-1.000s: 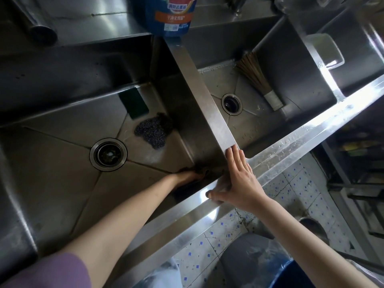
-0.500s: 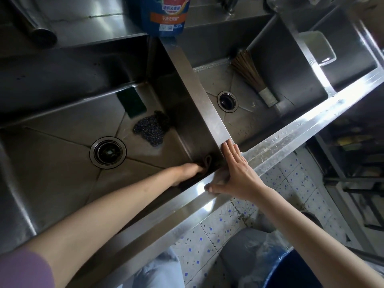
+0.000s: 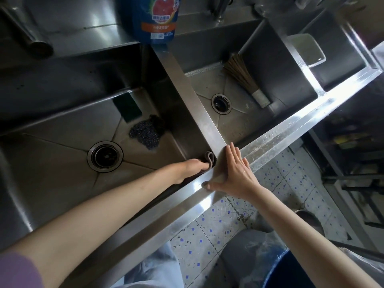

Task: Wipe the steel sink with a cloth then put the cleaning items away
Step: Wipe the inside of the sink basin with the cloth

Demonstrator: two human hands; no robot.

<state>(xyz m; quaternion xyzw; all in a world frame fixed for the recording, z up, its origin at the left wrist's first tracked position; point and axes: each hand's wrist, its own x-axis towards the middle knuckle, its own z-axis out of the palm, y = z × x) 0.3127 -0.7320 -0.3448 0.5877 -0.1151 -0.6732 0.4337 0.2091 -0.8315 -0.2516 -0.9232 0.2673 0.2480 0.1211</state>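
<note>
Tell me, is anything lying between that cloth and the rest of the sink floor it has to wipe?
Yes. The left hand presses the cloth into the near right corner of the left basin. Farther back lie a steel scourer and a green sponge. The floor toward the drain looks bare.

My left arm reaches forward and down, bare to a purple sleeve near the shoulder. My left hand [image 3: 192, 166] lies low and palm down, its fingertips hidden from me. My right arm comes in from the lower right, bare. My right hand [image 3: 236, 173] lies flat, palm down, fingers straight and together, thumb [image 3: 209, 185] spread out to the left.
</note>
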